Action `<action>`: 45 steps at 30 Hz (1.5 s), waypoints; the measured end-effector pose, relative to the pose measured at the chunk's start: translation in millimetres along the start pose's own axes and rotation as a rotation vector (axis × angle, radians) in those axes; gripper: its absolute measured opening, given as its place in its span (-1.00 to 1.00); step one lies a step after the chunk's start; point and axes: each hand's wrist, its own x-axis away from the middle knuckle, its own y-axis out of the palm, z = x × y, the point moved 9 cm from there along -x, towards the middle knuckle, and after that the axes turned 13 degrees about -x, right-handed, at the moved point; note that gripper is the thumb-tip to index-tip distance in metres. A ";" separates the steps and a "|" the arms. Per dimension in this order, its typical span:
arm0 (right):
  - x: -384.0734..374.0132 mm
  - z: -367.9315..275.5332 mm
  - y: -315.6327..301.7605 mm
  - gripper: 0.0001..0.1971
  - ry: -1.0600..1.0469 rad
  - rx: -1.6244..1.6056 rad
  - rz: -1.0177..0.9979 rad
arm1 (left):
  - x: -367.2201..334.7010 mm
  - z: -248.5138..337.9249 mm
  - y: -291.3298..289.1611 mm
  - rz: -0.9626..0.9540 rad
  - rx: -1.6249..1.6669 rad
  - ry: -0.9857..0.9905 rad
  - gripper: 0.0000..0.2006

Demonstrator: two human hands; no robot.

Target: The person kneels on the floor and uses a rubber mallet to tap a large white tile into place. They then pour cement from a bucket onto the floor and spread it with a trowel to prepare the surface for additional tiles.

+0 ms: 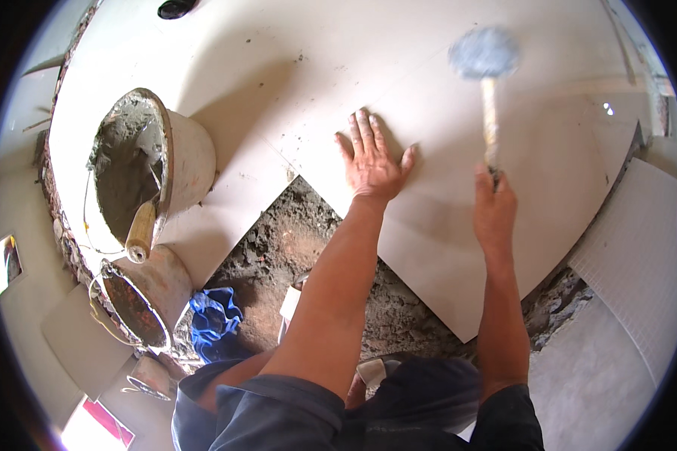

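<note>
My left hand [373, 159] lies flat with spread fingers on a large pale floor tile [436, 225]. In my right hand [495, 201] is the handle of a mallet [484, 54]. Its blue-grey head is smeared by motion and looks raised over the tiles; I cannot tell whether it touches them. The tile's near edges border a rough patch of grey mortar [297, 218], partly hidden by my left forearm.
A bucket of wet mortar [128, 165] stands at the left, a wooden-handled tool [141, 233] in it. Nearer are a second bucket [165, 282], a blue cloth or bag [217, 316] and a small pail [152, 374]. Loose tiles [639, 240] lie at the right.
</note>
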 end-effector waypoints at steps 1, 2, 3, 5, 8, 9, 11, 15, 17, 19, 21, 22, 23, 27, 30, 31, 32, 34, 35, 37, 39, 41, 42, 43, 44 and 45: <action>2.8 3.6 -3.3 -0.62 -0.008 -0.072 0.050 | -0.4 0.1 -1.5 0.014 -0.016 0.000 -0.05; 5.1 7.7 -2.6 -0.62 0.009 -0.112 0.034 | -0.3 0.2 0.4 -0.004 -0.031 0.005 -0.05; 6.0 3.4 -5.2 -0.61 -0.056 -0.158 0.071 | -0.6 0.5 -1.2 0.017 -0.030 0.008 -0.05; 10.5 -5.9 -4.8 -0.61 -0.119 -0.075 0.022 | -0.2 -0.1 0.4 0.011 -0.038 0.005 -0.04; 17.0 -8.4 -3.7 -0.61 -0.044 0.134 -0.085 | -0.4 1.3 0.4 0.019 0.012 0.014 -0.04; 23.2 -4.4 -14.7 -0.61 0.011 0.072 -0.053 | -1.2 0.1 0.0 0.018 -0.003 0.005 -0.04; 35.3 9.2 -26.6 -0.61 0.110 -0.086 -0.023 | -1.5 0.4 0.7 -0.013 -0.023 0.007 -0.04; 63.1 27.7 -47.8 -0.64 -0.078 0.166 0.064 | -1.3 1.3 1.2 -0.017 -0.010 0.023 -0.04; 76.4 54.4 -38.3 -0.66 0.061 0.116 -0.151 | -1.1 0.6 3.6 -0.008 -0.068 0.018 -0.05; 95.8 77.4 -60.2 -0.64 0.295 -0.038 -0.037 | -1.2 1.1 5.9 0.010 -0.091 0.020 -0.05; 131.2 80.7 -75.2 -0.61 0.454 -0.176 0.001 | -2.3 2.5 4.5 0.047 -0.139 0.024 -0.03; 150.5 76.4 -80.7 -0.60 0.449 -0.227 0.040 | -2.3 3.7 5.4 0.030 -0.097 0.031 -0.03; 170.4 80.8 -86.2 -0.59 0.520 -0.245 0.108 | -4.0 3.4 3.6 0.023 -0.101 0.027 -0.03; 226.7 79.8 -116.2 -0.62 0.360 -0.280 0.228 | 9.7 8.6 -13.6 -0.038 -0.113 0.076 0.05; 240.9 84.1 -133.4 -0.61 0.333 -0.341 0.258 | 46.7 20.6 -16.2 -0.186 -0.330 0.232 0.21; 236.6 76.3 -138.3 -0.61 0.236 -0.380 0.274 | 66.8 29.7 -13.2 -0.241 -0.327 0.325 0.24; 231.1 63.5 -144.8 -0.60 0.078 -0.457 0.325 | 89.6 35.8 -1.5 -0.383 -0.371 0.405 0.27; 219.1 67.8 -135.2 -0.72 0.119 -0.691 0.351 | 100.9 40.1 -8.8 -0.311 -0.262 0.371 0.29; 213.0 63.7 -131.0 -0.78 0.027 -0.855 0.382 | 105.0 41.5 -6.1 -0.313 -0.233 0.354 0.30; 198.6 64.6 -108.2 -0.78 0.085 -0.296 0.248 | 105.7 46.0 1.4 -0.320 -0.230 0.365 0.29; 191.1 73.7 -99.3 -0.76 0.090 -0.003 0.196 | 100.4 46.7 7.3 -0.331 -0.248 0.363 0.29; 188.3 93.9 -103.5 -0.73 0.167 0.057 0.202 | 96.6 43.5 7.2 -0.326 -0.276 0.336 0.28; 185.8 95.5 -105.9 -0.73 0.111 -0.064 0.212 | 99.1 43.2 8.7 -0.369 -0.240 0.344 0.28; 180.2 98.2 -106.6 -0.73 0.093 -0.207 0.204 | 98.7 43.9 5.5 -0.373 -0.233 0.347 0.28; 174.6 94.3 -110.9 -0.73 0.019 -0.388 0.254 | 98.7 43.7 1.1 -0.373 -0.229 0.340 0.29; 166.4 91.6 -105.1 -0.71 0.042 -0.295 0.204 | 100.3 44.9 -2.6 -0.373 -0.228 0.349 0.29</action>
